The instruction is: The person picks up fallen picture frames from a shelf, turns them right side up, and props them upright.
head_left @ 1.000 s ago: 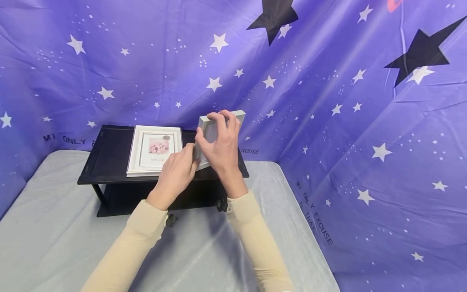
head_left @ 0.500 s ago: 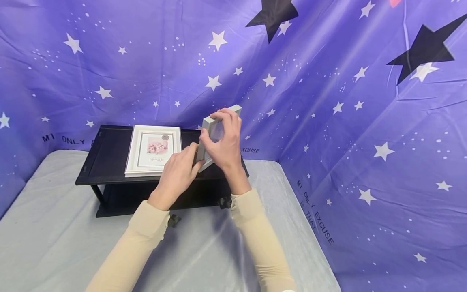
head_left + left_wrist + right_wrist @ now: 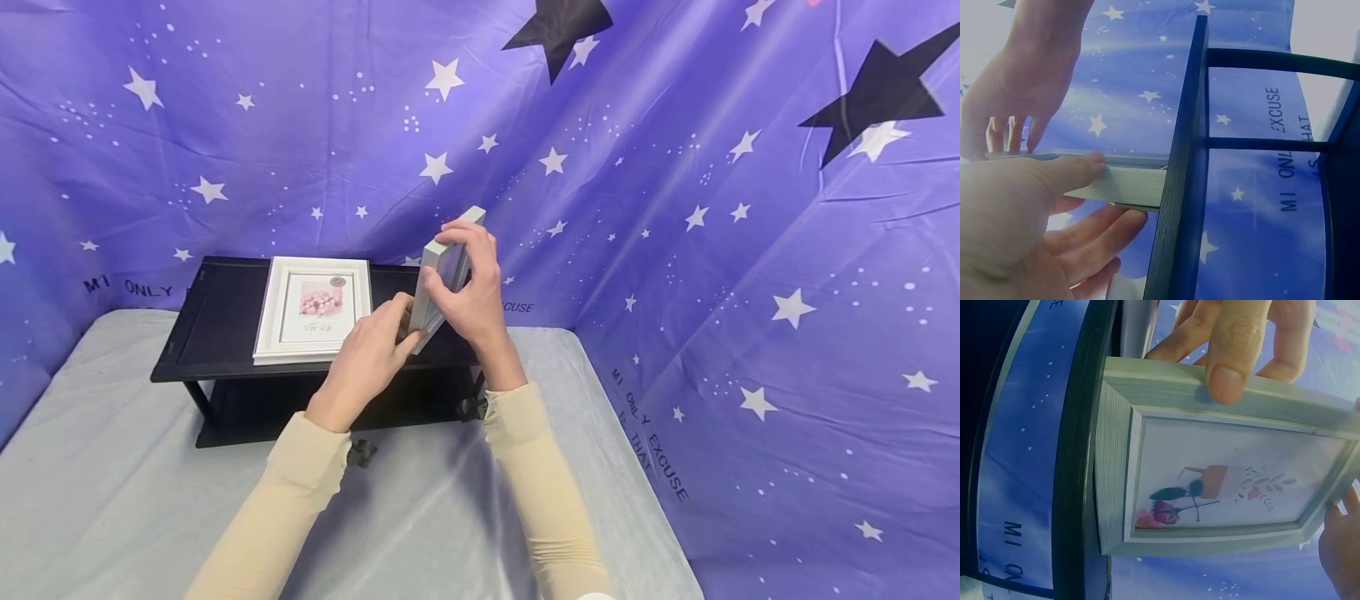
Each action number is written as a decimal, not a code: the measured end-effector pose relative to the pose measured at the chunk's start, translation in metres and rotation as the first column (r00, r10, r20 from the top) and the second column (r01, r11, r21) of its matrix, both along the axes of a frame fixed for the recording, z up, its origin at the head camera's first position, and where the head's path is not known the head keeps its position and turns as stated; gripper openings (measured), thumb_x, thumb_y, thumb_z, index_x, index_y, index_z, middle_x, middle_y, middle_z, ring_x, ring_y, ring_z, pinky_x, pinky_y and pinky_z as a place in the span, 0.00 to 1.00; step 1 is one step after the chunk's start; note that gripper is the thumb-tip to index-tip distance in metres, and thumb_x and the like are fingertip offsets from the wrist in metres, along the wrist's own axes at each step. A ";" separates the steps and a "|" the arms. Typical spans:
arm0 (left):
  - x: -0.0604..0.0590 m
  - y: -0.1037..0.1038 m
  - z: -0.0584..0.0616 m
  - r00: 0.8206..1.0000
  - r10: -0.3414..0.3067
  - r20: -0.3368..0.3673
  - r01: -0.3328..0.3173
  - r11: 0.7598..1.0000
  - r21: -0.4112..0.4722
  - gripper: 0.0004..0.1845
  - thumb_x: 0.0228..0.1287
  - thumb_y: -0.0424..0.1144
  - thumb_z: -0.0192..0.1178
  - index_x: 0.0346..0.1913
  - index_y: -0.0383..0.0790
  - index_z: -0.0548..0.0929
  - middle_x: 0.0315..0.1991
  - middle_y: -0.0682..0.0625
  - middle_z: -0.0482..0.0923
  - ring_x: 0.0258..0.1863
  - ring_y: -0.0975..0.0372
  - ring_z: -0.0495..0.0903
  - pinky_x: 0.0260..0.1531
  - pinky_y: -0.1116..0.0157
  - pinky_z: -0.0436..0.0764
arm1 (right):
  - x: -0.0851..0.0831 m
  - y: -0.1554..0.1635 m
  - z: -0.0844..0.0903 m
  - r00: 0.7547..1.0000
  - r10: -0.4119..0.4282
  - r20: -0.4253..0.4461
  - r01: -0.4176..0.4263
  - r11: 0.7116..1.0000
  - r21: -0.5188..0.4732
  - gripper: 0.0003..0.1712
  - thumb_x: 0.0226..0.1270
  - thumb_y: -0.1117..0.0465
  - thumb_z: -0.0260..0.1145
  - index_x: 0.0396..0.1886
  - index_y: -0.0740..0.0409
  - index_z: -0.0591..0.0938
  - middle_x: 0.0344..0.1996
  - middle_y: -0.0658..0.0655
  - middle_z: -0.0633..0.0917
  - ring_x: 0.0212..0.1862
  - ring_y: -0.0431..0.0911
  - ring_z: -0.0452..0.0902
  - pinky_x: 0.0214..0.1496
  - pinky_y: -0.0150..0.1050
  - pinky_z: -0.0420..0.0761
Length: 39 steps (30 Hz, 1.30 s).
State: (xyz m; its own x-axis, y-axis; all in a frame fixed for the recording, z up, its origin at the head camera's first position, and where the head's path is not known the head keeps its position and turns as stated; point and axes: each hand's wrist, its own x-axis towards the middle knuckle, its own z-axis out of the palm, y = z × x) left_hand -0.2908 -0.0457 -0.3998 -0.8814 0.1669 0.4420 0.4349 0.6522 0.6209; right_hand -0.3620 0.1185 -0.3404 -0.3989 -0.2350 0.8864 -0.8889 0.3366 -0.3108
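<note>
A pale grey-green picture frame (image 3: 444,271) stands tilted over the right part of the black shelf (image 3: 225,325), turned nearly edge-on in the head view. My left hand (image 3: 369,358) pinches its near side edge low down, thumb on the front and fingers behind. Higher up, my right hand (image 3: 474,287) grips the frame by its top and side, fingers curled over the top edge. Its front shows a rose and a floral print (image 3: 1210,494) in the right wrist view, where its lower edge is right at the shelf board (image 3: 1079,456).
A white picture frame (image 3: 272,325) with a pink blossom picture lies on the shelf to the left. Beneath the shelf is a light grey cloth (image 3: 420,533). A purple star-patterned curtain (image 3: 300,133) hangs close behind and to the right.
The grey-green frame has turned further edge-on in the head view, its top moving slightly up. My right hand has shifted right with it, while my left keeps hold low down.
</note>
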 end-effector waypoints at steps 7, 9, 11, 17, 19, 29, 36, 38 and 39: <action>-0.003 0.007 0.000 0.999 -0.020 0.028 0.019 1.000 0.021 0.18 0.76 0.38 0.68 0.61 0.43 0.76 0.48 0.45 0.85 0.44 0.52 0.90 0.43 0.50 0.88 | 0.009 0.000 0.009 0.998 0.053 0.020 -0.053 0.998 -0.040 0.21 0.58 0.65 0.70 0.51 0.70 0.81 0.56 0.71 0.84 0.63 0.64 0.75 0.72 0.50 0.67; -0.004 0.009 -0.001 0.999 -0.022 0.031 0.021 0.999 0.025 0.17 0.76 0.39 0.68 0.61 0.43 0.76 0.48 0.46 0.84 0.44 0.53 0.90 0.43 0.51 0.88 | 0.016 0.000 0.015 0.997 0.071 0.037 -0.069 0.996 -0.053 0.21 0.56 0.67 0.68 0.50 0.72 0.80 0.56 0.72 0.83 0.63 0.65 0.75 0.73 0.49 0.69; -0.005 0.011 -0.002 0.999 -0.026 0.030 0.025 0.999 0.026 0.17 0.76 0.39 0.68 0.60 0.43 0.76 0.48 0.46 0.84 0.44 0.53 0.90 0.44 0.51 0.87 | 0.023 0.000 0.019 0.993 0.100 0.066 -0.096 0.993 -0.071 0.20 0.56 0.70 0.66 0.49 0.74 0.78 0.56 0.75 0.82 0.64 0.65 0.75 0.73 0.48 0.71; -0.008 0.019 -0.004 0.999 -0.027 0.036 0.026 0.999 0.030 0.15 0.77 0.39 0.67 0.61 0.43 0.77 0.48 0.47 0.84 0.45 0.54 0.89 0.46 0.52 0.87 | 0.006 0.008 0.006 0.977 0.182 0.113 -0.167 0.977 -0.131 0.22 0.56 0.75 0.63 0.53 0.77 0.77 0.60 0.77 0.79 0.67 0.66 0.76 0.80 0.47 0.71; -0.008 0.022 -0.005 0.999 -0.017 0.038 0.016 0.999 0.033 0.15 0.78 0.40 0.66 0.61 0.44 0.78 0.48 0.48 0.85 0.45 0.55 0.89 0.46 0.52 0.87 | -0.003 0.011 -0.001 0.974 0.194 0.120 -0.177 0.974 -0.142 0.23 0.57 0.74 0.63 0.54 0.75 0.78 0.61 0.75 0.80 0.69 0.65 0.76 0.81 0.48 0.70; -0.016 0.036 -0.009 0.999 0.010 -0.040 -0.009 1.000 0.010 0.12 0.78 0.42 0.65 0.58 0.46 0.80 0.46 0.51 0.86 0.41 0.58 0.90 0.42 0.53 0.87 | -0.013 0.021 -0.006 0.967 0.232 0.105 -0.212 0.962 -0.172 0.23 0.60 0.69 0.60 0.56 0.71 0.79 0.61 0.71 0.83 0.77 0.60 0.74 0.81 0.52 0.71; -0.022 0.042 -0.010 0.996 0.027 -0.083 -0.027 1.000 -0.003 0.11 0.77 0.43 0.66 0.57 0.49 0.81 0.44 0.53 0.87 0.37 0.58 0.90 0.35 0.55 0.85 | -0.018 0.024 -0.007 0.957 0.276 0.093 -0.250 0.942 -0.222 0.23 0.59 0.69 0.60 0.55 0.74 0.77 0.60 0.74 0.82 0.78 0.62 0.72 0.83 0.54 0.68; -0.023 0.044 -0.011 0.997 0.032 -0.075 -0.033 0.999 -0.010 0.11 0.77 0.44 0.66 0.57 0.50 0.81 0.44 0.53 0.88 0.37 0.59 0.91 0.35 0.55 0.85 | -0.019 0.025 -0.010 0.955 0.279 0.097 -0.251 0.939 -0.236 0.24 0.58 0.69 0.60 0.55 0.74 0.77 0.60 0.74 0.82 0.78 0.62 0.71 0.83 0.54 0.68; -0.023 0.045 -0.012 0.997 0.036 -0.070 -0.037 0.999 -0.012 0.11 0.77 0.44 0.66 0.57 0.50 0.81 0.44 0.53 0.88 0.37 0.59 0.91 0.35 0.55 0.85 | -0.019 0.025 -0.011 0.955 0.280 0.099 -0.250 0.937 -0.243 0.24 0.58 0.68 0.60 0.55 0.74 0.77 0.60 0.74 0.81 0.78 0.62 0.71 0.83 0.54 0.68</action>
